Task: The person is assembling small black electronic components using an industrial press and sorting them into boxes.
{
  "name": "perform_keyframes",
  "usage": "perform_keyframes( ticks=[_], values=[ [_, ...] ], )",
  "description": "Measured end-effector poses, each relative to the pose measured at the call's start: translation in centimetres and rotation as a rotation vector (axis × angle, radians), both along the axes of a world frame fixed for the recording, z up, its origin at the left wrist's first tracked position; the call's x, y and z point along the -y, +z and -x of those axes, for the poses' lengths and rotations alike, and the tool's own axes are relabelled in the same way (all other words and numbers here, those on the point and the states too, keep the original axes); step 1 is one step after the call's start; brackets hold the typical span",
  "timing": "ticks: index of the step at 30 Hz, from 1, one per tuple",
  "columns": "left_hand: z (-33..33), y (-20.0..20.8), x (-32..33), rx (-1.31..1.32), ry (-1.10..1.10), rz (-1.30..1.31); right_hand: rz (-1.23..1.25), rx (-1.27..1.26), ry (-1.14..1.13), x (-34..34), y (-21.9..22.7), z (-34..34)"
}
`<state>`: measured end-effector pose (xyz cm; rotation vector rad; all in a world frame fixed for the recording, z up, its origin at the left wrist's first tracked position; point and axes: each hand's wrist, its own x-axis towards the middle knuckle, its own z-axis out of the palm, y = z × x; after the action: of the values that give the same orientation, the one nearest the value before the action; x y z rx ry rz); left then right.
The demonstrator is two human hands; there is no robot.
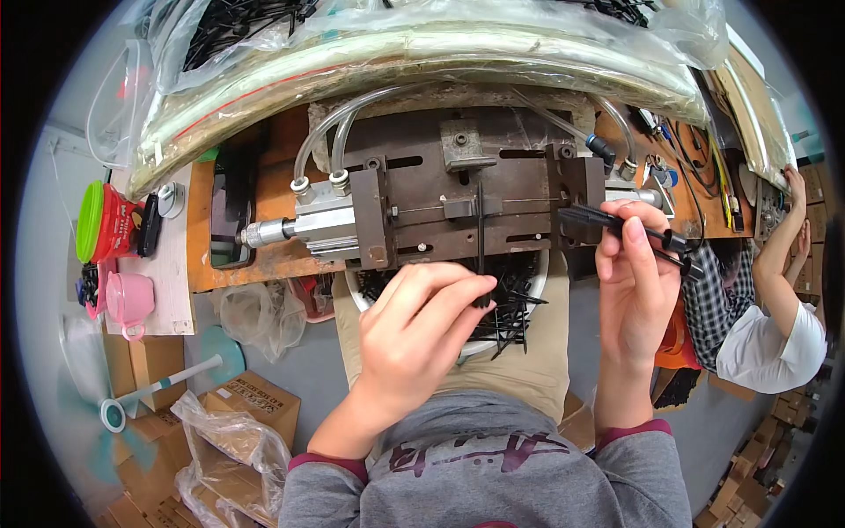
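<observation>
- Rod reaches over the jig at mid-plate; left hand, its grip pinched on the near end.
- Right hand: grip closed round at least 2 black parts.
- Probably best: keep the rod straight, with both hands clear of the side blocks.

Open air between left hand and right hand; metal fixture bars the way ahead; hoses arch at its left.

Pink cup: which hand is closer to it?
Left. The left hand is off to the cup's right, not touching it; the right hand is even farther right.
</observation>
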<state>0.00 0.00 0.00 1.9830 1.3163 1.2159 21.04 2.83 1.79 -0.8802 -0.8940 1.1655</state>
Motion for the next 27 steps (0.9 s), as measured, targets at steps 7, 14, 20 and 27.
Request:
perform_keyframes(
  ticks=[7,14,20,27],
  values=[
    [-0.9,-2.0,-1.7,-0.360,0.052,-0.260,-0.096,0.296,-0.062,0.3,0.3,0.8],
    [-1.0,-1.2,-2.4,-0.429,0.066,-0.218,-0.182,0.675,-0.170,1.2,0.1,0.5],
    [-0.9,-0.9,-2.3,-0.458,0.059,-0.186,-0.693,1.212,-0.415,0.8,-0.3,0.8],
    [-1.3,1.7,-0.8,0.239,-0.232,-0.027,-0.807,1.338,-0.154,1.2,-0.5,1.9]
  ],
)
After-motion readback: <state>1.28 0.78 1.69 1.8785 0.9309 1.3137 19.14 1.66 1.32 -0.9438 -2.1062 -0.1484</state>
